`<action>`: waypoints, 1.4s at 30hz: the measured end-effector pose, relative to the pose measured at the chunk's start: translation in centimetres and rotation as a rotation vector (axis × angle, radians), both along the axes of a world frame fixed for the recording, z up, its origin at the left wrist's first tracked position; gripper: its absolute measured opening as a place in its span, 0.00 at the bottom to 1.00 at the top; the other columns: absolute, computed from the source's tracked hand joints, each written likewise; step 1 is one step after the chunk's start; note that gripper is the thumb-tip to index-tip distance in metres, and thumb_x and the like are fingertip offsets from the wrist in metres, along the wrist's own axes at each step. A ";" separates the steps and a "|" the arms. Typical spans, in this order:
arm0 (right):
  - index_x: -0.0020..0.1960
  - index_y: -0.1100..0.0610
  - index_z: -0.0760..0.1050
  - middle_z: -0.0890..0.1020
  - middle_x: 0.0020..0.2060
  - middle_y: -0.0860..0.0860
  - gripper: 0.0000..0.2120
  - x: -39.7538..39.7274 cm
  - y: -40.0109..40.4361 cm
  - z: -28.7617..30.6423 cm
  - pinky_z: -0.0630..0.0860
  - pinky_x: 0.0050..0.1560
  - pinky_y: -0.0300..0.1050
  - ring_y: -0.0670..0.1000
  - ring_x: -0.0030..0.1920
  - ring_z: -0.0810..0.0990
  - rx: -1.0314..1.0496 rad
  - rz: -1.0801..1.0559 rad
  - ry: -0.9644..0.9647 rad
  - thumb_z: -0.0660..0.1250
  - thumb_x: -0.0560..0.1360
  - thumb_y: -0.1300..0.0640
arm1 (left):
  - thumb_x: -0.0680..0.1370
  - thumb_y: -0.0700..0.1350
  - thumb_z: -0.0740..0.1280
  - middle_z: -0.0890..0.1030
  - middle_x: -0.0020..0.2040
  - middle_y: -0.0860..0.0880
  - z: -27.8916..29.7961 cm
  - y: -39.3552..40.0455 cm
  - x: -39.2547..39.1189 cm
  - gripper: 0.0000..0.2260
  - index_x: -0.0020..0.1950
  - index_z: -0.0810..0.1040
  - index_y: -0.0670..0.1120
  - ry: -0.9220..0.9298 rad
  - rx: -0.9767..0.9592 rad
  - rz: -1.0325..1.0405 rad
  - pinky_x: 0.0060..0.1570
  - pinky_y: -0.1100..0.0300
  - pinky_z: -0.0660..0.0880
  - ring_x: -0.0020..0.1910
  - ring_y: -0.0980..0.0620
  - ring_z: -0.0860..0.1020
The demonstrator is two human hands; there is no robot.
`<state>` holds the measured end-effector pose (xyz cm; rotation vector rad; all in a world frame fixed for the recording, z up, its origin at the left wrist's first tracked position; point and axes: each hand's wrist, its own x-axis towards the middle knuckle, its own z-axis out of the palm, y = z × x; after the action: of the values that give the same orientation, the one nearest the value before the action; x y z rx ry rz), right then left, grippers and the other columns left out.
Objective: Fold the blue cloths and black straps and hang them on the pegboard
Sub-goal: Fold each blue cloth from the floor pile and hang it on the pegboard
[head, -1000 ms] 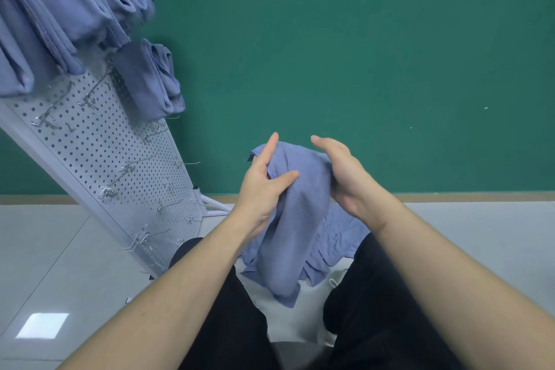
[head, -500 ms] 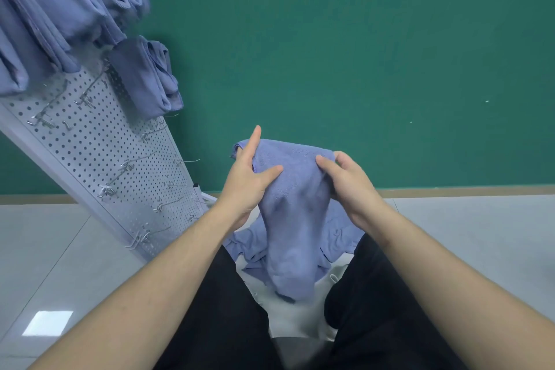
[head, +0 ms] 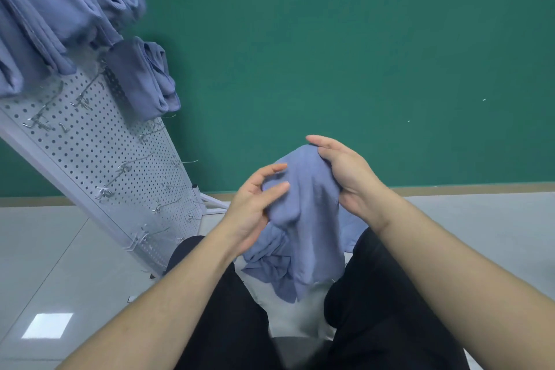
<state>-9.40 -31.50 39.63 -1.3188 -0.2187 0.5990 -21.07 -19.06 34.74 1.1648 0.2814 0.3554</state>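
Right hand (head: 345,171) moved up to 1 o'clock, gripping blue cloth (head: 303,219) top; left hand (head: 255,204) shifted lower, fingers half-curled, loosely touching cloth's side. Cloth bunched, draped between black-trousered knees. Pegboard (head: 99,159) at 10 o'clock, folded cloths (head: 144,78) hung on it.

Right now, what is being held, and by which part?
A soft blue cloth: the right hand grips its bunched top; the left hand touches its side, fingers loose.

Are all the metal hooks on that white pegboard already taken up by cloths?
No, several bare metal hooks jut from the white perforated pegboard below the hanging folded blue cloths.
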 end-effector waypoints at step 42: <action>0.54 0.47 0.77 0.77 0.41 0.46 0.04 0.4 -1.1 -0.7 0.70 0.37 0.41 0.47 0.39 0.73 -0.105 0.017 -0.117 0.64 0.81 0.53 | 0.77 0.33 0.69 0.80 0.63 0.63 0.8 -0.8 1.2 0.22 0.60 0.80 0.60 0.067 0.368 0.127 0.63 0.68 0.70 0.67 0.63 0.74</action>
<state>-8.99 -32.65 38.95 -1.4568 -0.2976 0.5548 -19.90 -19.85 35.51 1.5262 0.3595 0.4939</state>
